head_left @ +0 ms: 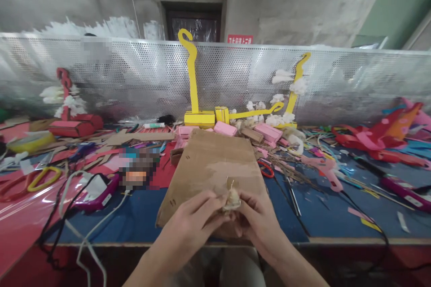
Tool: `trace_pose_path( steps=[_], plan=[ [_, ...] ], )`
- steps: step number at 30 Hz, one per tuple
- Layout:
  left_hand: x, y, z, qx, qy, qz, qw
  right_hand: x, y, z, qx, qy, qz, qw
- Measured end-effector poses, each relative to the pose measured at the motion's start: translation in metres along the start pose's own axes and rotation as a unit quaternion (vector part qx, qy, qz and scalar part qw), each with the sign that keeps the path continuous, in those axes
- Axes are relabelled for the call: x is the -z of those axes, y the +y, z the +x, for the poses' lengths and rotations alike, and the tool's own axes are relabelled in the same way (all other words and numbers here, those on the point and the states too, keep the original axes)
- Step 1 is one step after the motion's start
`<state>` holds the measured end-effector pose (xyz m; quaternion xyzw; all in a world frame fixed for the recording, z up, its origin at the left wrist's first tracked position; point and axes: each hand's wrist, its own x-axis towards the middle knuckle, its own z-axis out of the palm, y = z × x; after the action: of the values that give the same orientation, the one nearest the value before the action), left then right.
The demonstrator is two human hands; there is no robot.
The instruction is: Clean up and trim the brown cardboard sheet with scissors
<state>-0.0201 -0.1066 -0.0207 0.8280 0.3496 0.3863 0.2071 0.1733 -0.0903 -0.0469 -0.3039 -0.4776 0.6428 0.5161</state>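
Head view: a small pale piece (233, 201) is held above the near part of a cardboard sheet (215, 157), close to the table's front edge. It is pinched from the left by the left hand (197, 217) and from the right by the right hand (259, 215); fingers are curled nearly closed on both. Material can't be made out for sure: blurred, partly covered by fingers, maybe fibre or glue-coated.

Risks, as judged: the piece could be crushed or bent if it is squeezed too hard, as it looks slight. It could be dropped past the edge if either pinch is loosened. If tacky, it could be stuck to fingertips or cardboard. The black cord of the pink glue gun (325, 168) could be snagged by the right forearm, and the white cable (116, 213) by the left, if swung wide.
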Motion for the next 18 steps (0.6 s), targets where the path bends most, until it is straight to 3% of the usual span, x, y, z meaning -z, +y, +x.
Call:
trace_pose_path(
  steps=[3, 6, 9, 12, 15, 18],
  plan=[
    [0.0, 0.001, 0.005, 0.04, 0.088, -0.049, 0.994, 0.0, -0.006, -0.007, 0.036, -0.003, -0.076, 0.996],
    [-0.003, 0.002, 0.011, 0.105, 0.149, -0.203, 0.962, 0.004, -0.009, -0.016, 0.102, -0.01, -0.214, 0.971],
    [-0.009, 0.002, 0.014, 0.133, 0.145, -0.34, 0.92, 0.008, -0.012, -0.021, 0.135, -0.002, -0.277, 0.951],
    [-0.015, 0.001, 0.014, 0.164, 0.136, -0.389, 0.896, 0.012, -0.016, -0.019, 0.155, 0.014, -0.318, 0.935],
    [-0.019, -0.003, 0.012, 0.184, 0.118, -0.348, 0.912, 0.015, -0.02, -0.015, 0.163, 0.025, -0.38, 0.91],
    [-0.023, -0.007, 0.008, 0.19, 0.095, -0.272, 0.939, 0.017, -0.018, -0.006, 0.141, 0.03, -0.392, 0.908]
  ],
)
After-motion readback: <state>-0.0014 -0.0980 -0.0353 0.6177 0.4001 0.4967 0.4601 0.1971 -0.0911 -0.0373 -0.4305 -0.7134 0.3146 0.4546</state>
